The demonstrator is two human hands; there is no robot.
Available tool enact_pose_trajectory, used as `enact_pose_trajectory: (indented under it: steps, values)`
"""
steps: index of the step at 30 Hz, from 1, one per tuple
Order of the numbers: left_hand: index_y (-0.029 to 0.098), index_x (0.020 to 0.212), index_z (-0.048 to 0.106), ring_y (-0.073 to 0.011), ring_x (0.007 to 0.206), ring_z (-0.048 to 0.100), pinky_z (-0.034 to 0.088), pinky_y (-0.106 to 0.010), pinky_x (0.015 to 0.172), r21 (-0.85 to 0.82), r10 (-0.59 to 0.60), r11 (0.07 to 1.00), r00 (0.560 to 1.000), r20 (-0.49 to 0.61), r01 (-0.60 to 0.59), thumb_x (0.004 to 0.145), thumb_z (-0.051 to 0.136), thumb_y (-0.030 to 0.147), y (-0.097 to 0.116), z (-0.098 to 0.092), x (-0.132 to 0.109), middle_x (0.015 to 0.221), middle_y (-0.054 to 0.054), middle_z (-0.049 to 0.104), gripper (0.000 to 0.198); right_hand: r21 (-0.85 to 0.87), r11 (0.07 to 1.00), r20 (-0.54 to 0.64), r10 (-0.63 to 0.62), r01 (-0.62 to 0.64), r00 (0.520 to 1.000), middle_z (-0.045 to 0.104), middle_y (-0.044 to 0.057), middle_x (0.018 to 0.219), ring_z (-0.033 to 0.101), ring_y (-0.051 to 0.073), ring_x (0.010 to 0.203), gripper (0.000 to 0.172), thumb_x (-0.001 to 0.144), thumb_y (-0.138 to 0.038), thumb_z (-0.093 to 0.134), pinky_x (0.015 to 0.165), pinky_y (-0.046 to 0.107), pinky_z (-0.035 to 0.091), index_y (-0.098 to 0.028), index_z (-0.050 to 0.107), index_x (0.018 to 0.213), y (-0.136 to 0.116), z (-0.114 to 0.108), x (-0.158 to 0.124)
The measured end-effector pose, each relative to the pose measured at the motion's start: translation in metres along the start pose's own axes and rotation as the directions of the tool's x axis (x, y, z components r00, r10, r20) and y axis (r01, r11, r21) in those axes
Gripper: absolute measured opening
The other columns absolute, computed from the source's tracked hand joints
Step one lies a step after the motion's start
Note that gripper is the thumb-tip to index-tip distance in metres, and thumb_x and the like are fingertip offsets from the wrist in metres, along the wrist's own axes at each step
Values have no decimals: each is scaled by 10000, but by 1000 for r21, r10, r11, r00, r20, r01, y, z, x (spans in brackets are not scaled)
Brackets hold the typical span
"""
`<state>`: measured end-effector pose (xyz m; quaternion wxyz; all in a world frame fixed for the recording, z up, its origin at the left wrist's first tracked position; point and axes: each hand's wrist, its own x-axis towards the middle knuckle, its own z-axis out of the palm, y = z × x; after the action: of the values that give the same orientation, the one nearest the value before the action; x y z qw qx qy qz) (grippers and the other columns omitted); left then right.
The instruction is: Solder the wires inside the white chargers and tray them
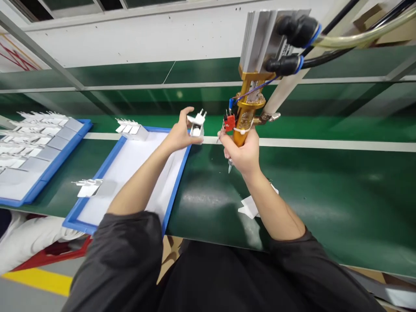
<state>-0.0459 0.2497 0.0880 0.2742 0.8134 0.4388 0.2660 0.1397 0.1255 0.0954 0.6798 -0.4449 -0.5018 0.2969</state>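
Observation:
My left hand (182,132) is closed on a white plug adapter (196,125), its metal prongs pointing up and to the right, held above the far right corner of a blue-rimmed white tray (177,182). My right hand (242,151) is wrapped round the gold body of a hanging powered driver tool (247,115), which carries a red switch and blue wires. The tool's tip pokes out just below my fist. The adapter and the tool are a short gap apart.
Several white adapters stand at the tray's far left corner (131,128) and near its left edge (87,187). A second blue tray (48,169) at the left is packed with adapters. White scraps (248,207) lie on the green belt (325,186). Hoses (357,39) run to the upper right.

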Motion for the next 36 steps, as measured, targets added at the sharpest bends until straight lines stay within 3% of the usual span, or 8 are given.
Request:
enact_pose_trajectory:
  steps: [3,7,11,15,19,26,31,36]
  values:
    - [213,1435,244,-213,846,686,549,-309,709,-3,-93,996,981,168,95,641,788,285,31,-2,-88,1013,-58,655,965,-8,999,-18,-31,31,999,584,-35,719,498,79,525,328,776,-426,696,533,257,450,-223,475,910,1,1,-1]
    - [263,1482,184,-213,919,696,567,-309,740,-14,-121,991,952,282,130,755,703,257,40,25,-181,1249,-126,621,893,-12,992,18,-124,125,992,580,-32,814,473,56,512,347,809,-463,655,549,263,452,-240,442,968,3,3,-2]
    - [320,1525,12,-251,1258,548,561,-345,873,21,31,999,995,92,-33,847,636,235,41,57,-227,1527,-173,353,925,38,986,102,-165,162,981,599,-14,905,524,62,544,374,836,-538,601,525,245,433,-271,428,1034,4,6,-4]
    - [344,1503,162,-267,1275,492,536,-406,929,277,129,958,974,-187,-74,886,617,219,52,78,-242,1575,-159,190,776,96,986,162,-151,137,975,601,-21,898,489,36,478,400,842,-570,586,431,207,350,-302,420,1087,2,9,-10]
    - [215,1346,460,-259,1120,563,510,-442,952,280,-52,950,952,-302,141,846,682,322,51,96,-240,1515,-186,290,558,122,983,205,-160,137,966,602,-14,908,497,37,503,422,854,-602,551,426,202,368,-301,415,1117,-8,15,-24]
    - [181,989,662,-255,933,613,500,-360,808,109,-303,941,941,-150,321,811,685,481,52,109,-219,911,-79,660,350,85,989,291,-142,122,946,577,-22,830,524,67,568,414,860,-569,564,539,247,491,-264,420,1101,-39,25,-56]
    - [196,1090,617,-201,767,662,477,-288,686,-69,-340,940,937,-84,335,840,655,457,69,102,-223,872,-35,706,363,74,994,310,-105,86,945,549,-41,754,526,73,544,401,839,-507,627,542,256,492,-253,429,1077,-50,25,-67]
    - [224,1156,627,-194,820,676,511,-302,754,-41,-264,965,944,-199,261,788,713,382,74,92,-227,959,-38,724,409,32,997,276,-71,65,958,572,-22,851,514,59,542,432,793,-479,685,518,245,477,-248,433,1058,-56,25,-66]
